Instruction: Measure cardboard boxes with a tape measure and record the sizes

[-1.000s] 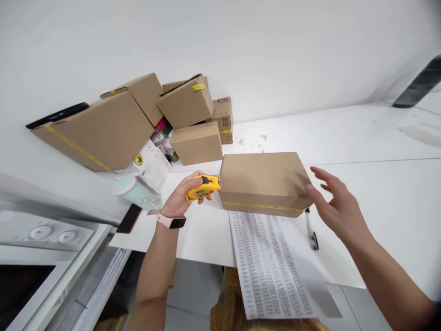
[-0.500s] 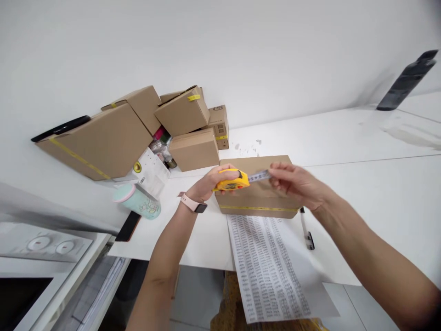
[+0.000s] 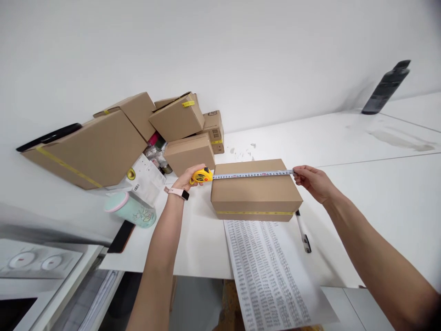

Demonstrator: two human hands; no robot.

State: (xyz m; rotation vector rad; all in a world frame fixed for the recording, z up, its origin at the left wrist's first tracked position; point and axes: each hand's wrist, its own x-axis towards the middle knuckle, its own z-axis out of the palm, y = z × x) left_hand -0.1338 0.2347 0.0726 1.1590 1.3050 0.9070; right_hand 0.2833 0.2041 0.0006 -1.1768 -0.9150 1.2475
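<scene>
Two hands: the person is holding a tape measure drawn out over a box, its yellow case (image 3: 202, 175) at one end and its blade (image 3: 251, 175) reaching to the other.
Box (image 3: 255, 193): it is lying on the table (image 3: 365, 197), between the hands, with the blade running lengthwise over its top.
Left hand (image 3: 188, 177): it is wrapping round the case just beside the box's left edge, thumb lying along the upper side.
Right hand (image 3: 315, 183): it is pinching the blade's end between thumb and fingers, just beyond the right edge.
Blade: it is looking nearly straight; any further move is probably calling for a firm pinch, as a loose end could be springing back.
Arms: the left forearm is rising steeply from below, a band (image 3: 178, 192) circling its wrist; the right is slanting inward from the lower right.
Sheet (image 3: 262, 276): it is lying in front of the box and overhanging the table's edge, with a pen (image 3: 303, 234) resting to its right.
</scene>
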